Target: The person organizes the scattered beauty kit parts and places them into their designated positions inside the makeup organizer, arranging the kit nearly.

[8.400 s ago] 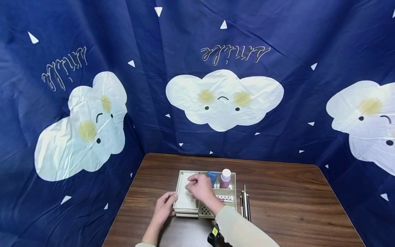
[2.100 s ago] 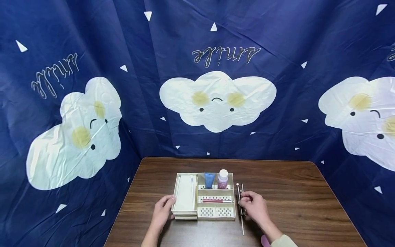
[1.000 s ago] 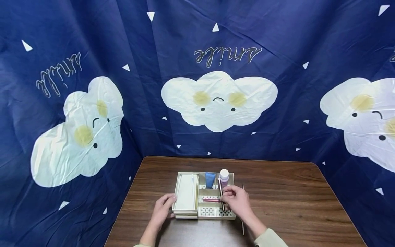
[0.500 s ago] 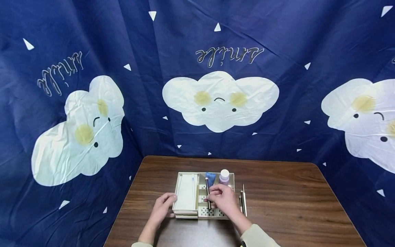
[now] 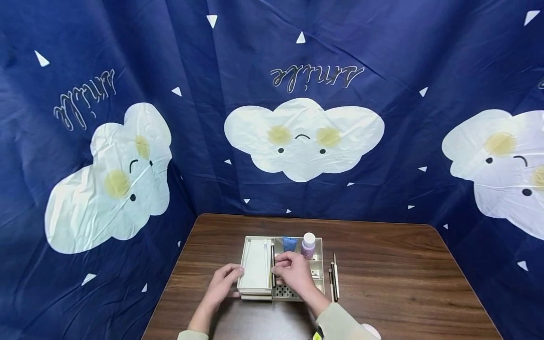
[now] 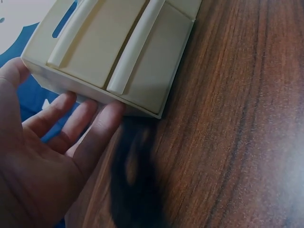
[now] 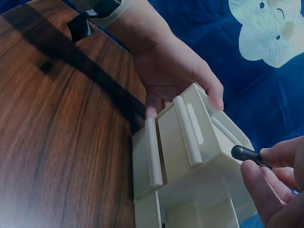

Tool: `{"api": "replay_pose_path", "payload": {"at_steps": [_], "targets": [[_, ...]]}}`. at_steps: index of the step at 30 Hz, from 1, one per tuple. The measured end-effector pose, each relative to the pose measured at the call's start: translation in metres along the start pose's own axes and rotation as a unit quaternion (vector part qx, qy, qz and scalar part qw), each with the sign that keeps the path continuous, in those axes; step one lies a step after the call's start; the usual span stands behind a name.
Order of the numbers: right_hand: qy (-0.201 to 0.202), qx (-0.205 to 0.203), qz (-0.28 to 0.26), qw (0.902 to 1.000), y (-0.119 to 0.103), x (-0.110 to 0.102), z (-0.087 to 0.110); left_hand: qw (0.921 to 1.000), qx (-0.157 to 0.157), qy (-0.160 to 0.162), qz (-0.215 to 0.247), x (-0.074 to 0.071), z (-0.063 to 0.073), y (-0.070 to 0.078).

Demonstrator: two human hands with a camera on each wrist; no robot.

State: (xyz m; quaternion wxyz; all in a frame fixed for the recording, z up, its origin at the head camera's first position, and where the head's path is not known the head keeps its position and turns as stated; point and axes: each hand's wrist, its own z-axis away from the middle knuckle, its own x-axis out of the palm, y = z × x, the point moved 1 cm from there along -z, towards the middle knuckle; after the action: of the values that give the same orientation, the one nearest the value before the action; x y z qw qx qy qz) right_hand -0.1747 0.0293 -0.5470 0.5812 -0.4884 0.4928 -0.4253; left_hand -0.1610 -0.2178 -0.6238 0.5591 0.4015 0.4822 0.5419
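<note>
My right hand (image 5: 294,272) pinches a slim, black-handled makeup brush (image 5: 273,262) near its lower end. The brush stands nearly lengthwise at the inner edge of the left section of a cream storage box (image 5: 319,293); in the right wrist view its rounded black handle end (image 7: 244,154) is just above the box top. My left hand (image 5: 224,281) rests its fingertips against the box's left side wall, near the front. A thin white stick (image 5: 266,262) with a bluish tip lies on the box's left top.
Several slim brushes (image 5: 334,283) lie on the wood table (image 5: 403,274) right of the box. A blue tube (image 5: 290,244) and a pink bottle with white cap (image 5: 309,245) stand in the rear compartments. Drawer handles (image 6: 137,47) show at the front.
My right hand has picked up the brush from beside the box and carried it left across the compartments. The white stick now lies on the left top. My left hand stays at the box.
</note>
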Motion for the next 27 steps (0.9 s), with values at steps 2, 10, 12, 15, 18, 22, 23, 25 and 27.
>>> {"api": "replay_pose_path", "payload": {"at_steps": [2, 10, 12, 15, 18, 22, 23, 25, 27], "targets": [[-0.001, -0.002, 0.003, 1.0, 0.0, 0.005, -0.002, 0.9999, 0.007, 0.006, 0.011, -0.001, 0.001, 0.001], [0.001, 0.001, 0.024, 0.9997, -0.004, 0.023, -0.012, 0.9991, 0.022, 0.019, 0.032, -0.002, 0.0, 0.001], [-0.001, -0.001, 0.028, 0.9996, -0.005, 0.028, -0.014, 0.9991, 0.022, 0.018, 0.031, -0.002, 0.0, 0.001], [-0.005, -0.001, 0.032, 0.9995, -0.006, 0.035, -0.015, 0.9992, 0.025, 0.015, 0.025, -0.001, 0.001, 0.0], [-0.006, -0.004, 0.033, 0.9994, -0.006, 0.042, -0.016, 0.9993, 0.027, 0.012, 0.021, 0.0, 0.001, 0.0], [-0.002, -0.008, 0.038, 0.9992, -0.006, 0.05, -0.018, 0.9993, 0.023, 0.014, 0.027, 0.001, 0.002, 0.001], [0.001, -0.006, 0.042, 0.9991, -0.006, 0.052, -0.019, 0.9992, 0.02, 0.016, 0.03, 0.001, 0.002, 0.002], [0.007, -0.006, 0.054, 0.9985, -0.006, 0.054, -0.02, 0.9993, 0.016, 0.017, 0.029, 0.002, 0.002, 0.003], [0.013, -0.005, 0.065, 0.9978, -0.007, 0.056, -0.02, 0.9994, 0.014, 0.017, 0.025, 0.002, 0.002, 0.005]]}}
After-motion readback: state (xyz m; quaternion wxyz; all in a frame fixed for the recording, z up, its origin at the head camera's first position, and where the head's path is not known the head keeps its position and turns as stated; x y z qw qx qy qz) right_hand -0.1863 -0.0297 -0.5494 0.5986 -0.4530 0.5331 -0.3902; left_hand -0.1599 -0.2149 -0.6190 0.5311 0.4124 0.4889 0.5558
